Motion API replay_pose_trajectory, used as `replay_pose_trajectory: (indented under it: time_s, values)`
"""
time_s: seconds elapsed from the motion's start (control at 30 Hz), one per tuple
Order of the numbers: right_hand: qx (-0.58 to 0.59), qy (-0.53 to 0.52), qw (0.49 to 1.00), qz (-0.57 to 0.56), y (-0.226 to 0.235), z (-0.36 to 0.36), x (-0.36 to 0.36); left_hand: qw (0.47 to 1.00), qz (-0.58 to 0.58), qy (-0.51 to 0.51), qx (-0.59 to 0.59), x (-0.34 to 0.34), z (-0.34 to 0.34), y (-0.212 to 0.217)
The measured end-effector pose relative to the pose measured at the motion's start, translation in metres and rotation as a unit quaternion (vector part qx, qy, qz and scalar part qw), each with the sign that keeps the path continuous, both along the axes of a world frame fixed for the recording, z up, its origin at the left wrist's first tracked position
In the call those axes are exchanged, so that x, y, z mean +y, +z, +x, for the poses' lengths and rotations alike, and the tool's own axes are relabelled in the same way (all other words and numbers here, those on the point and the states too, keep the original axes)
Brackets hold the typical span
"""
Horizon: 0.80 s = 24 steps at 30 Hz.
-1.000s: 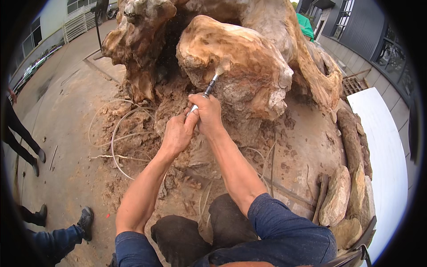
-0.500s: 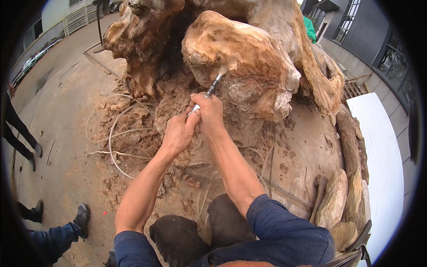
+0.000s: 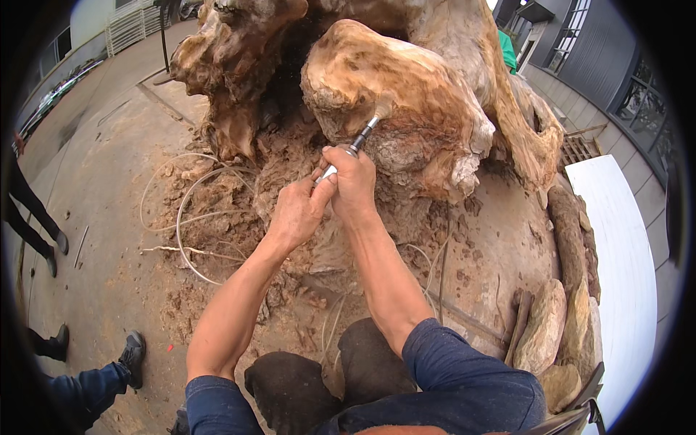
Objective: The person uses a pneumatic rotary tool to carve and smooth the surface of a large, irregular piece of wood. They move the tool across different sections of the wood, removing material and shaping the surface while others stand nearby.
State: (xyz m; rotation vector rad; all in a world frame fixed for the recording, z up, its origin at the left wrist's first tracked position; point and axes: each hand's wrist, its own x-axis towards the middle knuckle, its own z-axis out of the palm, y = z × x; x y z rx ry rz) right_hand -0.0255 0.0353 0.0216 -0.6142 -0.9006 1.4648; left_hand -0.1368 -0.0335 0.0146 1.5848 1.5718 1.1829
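A large gnarled tree root [image 3: 406, 72] stands before me, its rounded lobe stripped to pale orange wood on top and rough, brown below. Both my hands are closed around a slim air die grinder [image 3: 365, 133] with a silver and black body. My right hand [image 3: 354, 180] grips it nearer the working end, while my left hand [image 3: 295, 212] wraps the rear part just below. The grinder's pale, blurred tip meets the lobe's face at the border between smooth wood and rough bark. My fingers hide most of its handle.
Clear hose [image 3: 194, 190] loops over crumbled bark and dirt [image 3: 210, 246] left of my arms. Stones [image 3: 542, 326] and a log [image 3: 568, 235] line the right, beside a white panel [image 3: 616, 254]. People's legs [image 3: 35, 214] and a shoe [image 3: 133, 355] are at the left.
Both hands and the die grinder have shifted slightly to the right, and the tip has moved right and a little up along the lobe.
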Motion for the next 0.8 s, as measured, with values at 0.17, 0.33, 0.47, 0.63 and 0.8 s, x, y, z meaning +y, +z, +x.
replay_pose_trajectory:
  time_s: [0.17,0.33,0.47,0.63,0.8]
  values:
    - [-0.014,0.002,1.0,-0.008,-0.01,0.011,-0.007,1.0,0.014,-0.007,-0.026,-0.003,0.008,-0.017]
    - [-0.022,0.001,1.0,0.003,0.009,0.014,-0.015,0.997,0.047,0.012,-0.068,-0.004,0.02,-0.022]
    - [-0.01,0.012,1.0,0.002,0.017,0.012,-0.005,0.998,0.015,0.008,-0.067,-0.004,0.018,0.006]
    - [-0.009,0.024,0.999,-0.021,-0.003,0.007,-0.003,0.998,0.001,0.03,-0.049,-0.009,0.016,-0.004]
    - [-0.036,0.038,0.998,-0.039,-0.014,0.001,-0.004,0.994,-0.01,0.025,-0.104,-0.008,0.009,-0.031]
